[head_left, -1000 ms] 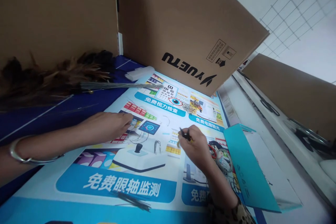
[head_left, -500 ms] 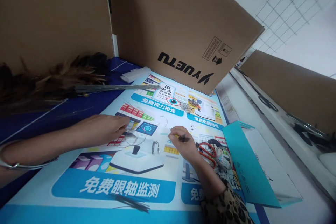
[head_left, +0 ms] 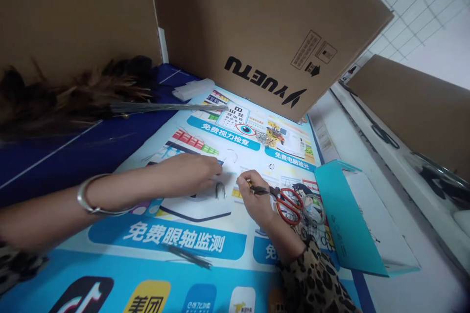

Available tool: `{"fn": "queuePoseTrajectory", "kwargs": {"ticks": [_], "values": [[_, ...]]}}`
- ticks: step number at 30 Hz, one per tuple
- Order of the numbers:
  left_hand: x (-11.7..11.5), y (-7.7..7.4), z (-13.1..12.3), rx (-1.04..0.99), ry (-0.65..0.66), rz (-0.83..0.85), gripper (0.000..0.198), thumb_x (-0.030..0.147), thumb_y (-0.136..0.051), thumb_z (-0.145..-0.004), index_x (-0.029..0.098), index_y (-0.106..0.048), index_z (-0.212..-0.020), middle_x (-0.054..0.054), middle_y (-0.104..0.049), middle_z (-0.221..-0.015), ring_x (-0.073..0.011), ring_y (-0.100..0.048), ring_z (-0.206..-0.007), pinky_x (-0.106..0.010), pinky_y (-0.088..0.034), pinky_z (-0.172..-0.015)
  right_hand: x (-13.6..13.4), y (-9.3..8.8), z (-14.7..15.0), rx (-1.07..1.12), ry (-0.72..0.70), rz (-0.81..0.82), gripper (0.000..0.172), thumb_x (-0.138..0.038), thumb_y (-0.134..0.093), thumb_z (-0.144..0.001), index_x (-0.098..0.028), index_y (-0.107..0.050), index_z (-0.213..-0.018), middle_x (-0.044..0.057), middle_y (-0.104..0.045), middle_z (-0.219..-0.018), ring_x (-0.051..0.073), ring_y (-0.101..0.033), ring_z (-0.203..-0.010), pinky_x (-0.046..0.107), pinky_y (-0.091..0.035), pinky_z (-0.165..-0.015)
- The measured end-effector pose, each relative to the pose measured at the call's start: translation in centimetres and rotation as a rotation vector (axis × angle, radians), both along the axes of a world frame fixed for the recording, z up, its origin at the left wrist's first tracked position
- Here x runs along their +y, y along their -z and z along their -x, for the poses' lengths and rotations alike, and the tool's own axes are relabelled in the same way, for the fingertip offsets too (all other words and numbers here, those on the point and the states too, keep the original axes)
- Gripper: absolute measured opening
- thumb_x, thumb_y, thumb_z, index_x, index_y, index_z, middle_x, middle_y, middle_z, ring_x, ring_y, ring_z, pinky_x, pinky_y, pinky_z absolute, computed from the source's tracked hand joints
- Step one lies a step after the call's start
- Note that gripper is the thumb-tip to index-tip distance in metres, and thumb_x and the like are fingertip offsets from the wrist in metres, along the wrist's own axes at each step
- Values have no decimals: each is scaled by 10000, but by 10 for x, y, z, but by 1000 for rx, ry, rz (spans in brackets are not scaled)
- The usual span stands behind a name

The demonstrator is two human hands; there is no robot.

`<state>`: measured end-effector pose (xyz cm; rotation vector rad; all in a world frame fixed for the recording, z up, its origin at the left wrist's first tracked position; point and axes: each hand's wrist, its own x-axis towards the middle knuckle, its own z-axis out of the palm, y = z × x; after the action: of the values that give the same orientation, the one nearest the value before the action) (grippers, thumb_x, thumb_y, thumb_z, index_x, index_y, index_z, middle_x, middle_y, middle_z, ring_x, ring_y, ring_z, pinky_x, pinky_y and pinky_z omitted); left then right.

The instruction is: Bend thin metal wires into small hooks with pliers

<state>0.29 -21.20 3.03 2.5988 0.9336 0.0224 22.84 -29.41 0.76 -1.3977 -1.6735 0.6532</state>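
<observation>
My left hand [head_left: 200,172], with a silver bangle on its wrist, reaches over the printed mat [head_left: 121,264]. Its fingertips are pinched together; whatever lies between them is too fine or hidden to make out. Just right of its fingertips lies a small bunch of bent thin wires [head_left: 220,190]. My right hand [head_left: 255,203] is closed around a small tool [head_left: 259,190] with a yellow part and a dark metal tip pointing right; its kind does not show clearly. Beside this hand lie red-handled scissors [head_left: 291,205] and a clear ring-shaped roll [head_left: 315,209].
A teal open box [head_left: 330,215] stands at the right. Brown feathers [head_left: 73,95] and a bundle of long wires [head_left: 169,106] lie far left. Cut wires [head_left: 189,256] lie in front. A cardboard box [head_left: 257,24] blocks the back. A small black ring [head_left: 271,167] sits beyond my right hand.
My left hand has moved right, closer to my right hand and the bent wires. My right hand has barely moved and keeps the tool. The camera view has shifted slightly.
</observation>
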Motion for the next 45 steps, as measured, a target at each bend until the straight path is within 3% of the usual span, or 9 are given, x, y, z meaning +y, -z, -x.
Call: {"fn": "queuePoseTrajectory", "kwargs": {"ticks": [6, 12, 29, 36, 40, 45], "values": [[-5, -4, -26, 87, 15, 51, 154, 216, -619, -955, 194, -694, -1087, -129, -710, -1140, -298, -700, -972, -336, -428, -671, 8, 13, -2, 110, 51, 112, 257, -461, -588, -905, -233, -556, -790, -32, -550, -703, 153, -518, -681, 287, -440, -662], [-5, 9, -26, 32, -23, 80, 113, 205, -582, -964, 215, -685, -1010, -98, -700, -1108, -283, -687, -1002, -338, -412, -697, 13, 14, -3, 163, 65, 183, 232, -448, -620, -861, -231, -584, -785, -29, -556, -694, 154, -508, -667, 289, -429, -640], [-6, 21, -28, -47, -23, 70, 160, 202, -534, -958, 208, -683, -901, -90, -707, -1006, -264, -664, -916, -340, -353, -647, 13, 9, -1, 149, 46, 236, 219, -437, -626, -839, -221, -608, -808, -33, -547, -702, 153, -492, -662, 296, -414, -642], [2, 24, -22, -230, 15, 221, 124, 192, -554, -874, 214, -644, -792, -45, -666, -846, -216, -612, -777, -312, -361, -673, 13, 9, 0, 189, 56, 231, 175, -396, -617, -828, -226, -621, -793, -18, -572, -700, 161, -498, -651, 309, -416, -625], [6, 23, -18, -312, 25, 404, 105, 249, -552, -843, 222, -615, -764, -11, -641, -769, -189, -568, -703, -294, -348, -632, 12, 11, 0, 242, 63, 232, 146, -372, -623, -832, -234, -610, -787, -21, -559, -691, 162, -495, -639, 307, -425, -611], [7, 20, -11, -423, -74, 621, 105, 329, -597, -821, 227, -618, -803, 15, -633, -716, -172, -512, -636, -274, -352, -579, 10, 12, -4, 203, 30, 196, 196, -385, -642, -863, -212, -673, -777, 17, -639, -777, 188, -580, -747, 330, -474, -711]]}}
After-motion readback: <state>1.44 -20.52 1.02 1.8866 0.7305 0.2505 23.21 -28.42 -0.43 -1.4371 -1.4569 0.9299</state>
